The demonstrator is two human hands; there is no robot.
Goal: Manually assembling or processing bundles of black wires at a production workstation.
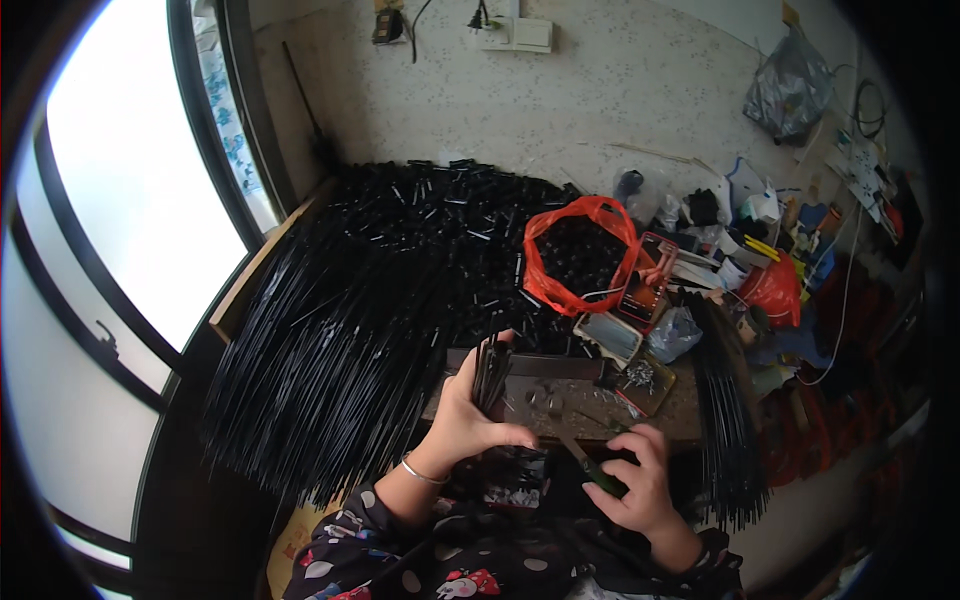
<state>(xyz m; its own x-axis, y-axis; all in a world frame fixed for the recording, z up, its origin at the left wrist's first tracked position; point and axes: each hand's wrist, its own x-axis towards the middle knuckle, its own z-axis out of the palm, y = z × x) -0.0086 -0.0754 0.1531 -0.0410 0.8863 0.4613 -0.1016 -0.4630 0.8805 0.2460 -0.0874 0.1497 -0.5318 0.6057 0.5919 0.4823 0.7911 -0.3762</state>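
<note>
My left hand [462, 420] is closed around a small bundle of thin black rods [490, 370], held upright over a dark work block [560, 385]. A silver bangle sits on that wrist. My right hand [640, 485] grips a small hammer [590, 465] with a green handle; its metal head [548, 400] rests on the block just right of the bundle. A large heap of long black rods [340, 320] fans out to the left of both hands.
An orange plastic bag [580, 260] full of small black parts stands behind the block. A small tray of metal bits [640, 378], boxes and clutter fill the right side. Another bunch of black rods [730, 420] lies at right. A window [130, 200] is on the left.
</note>
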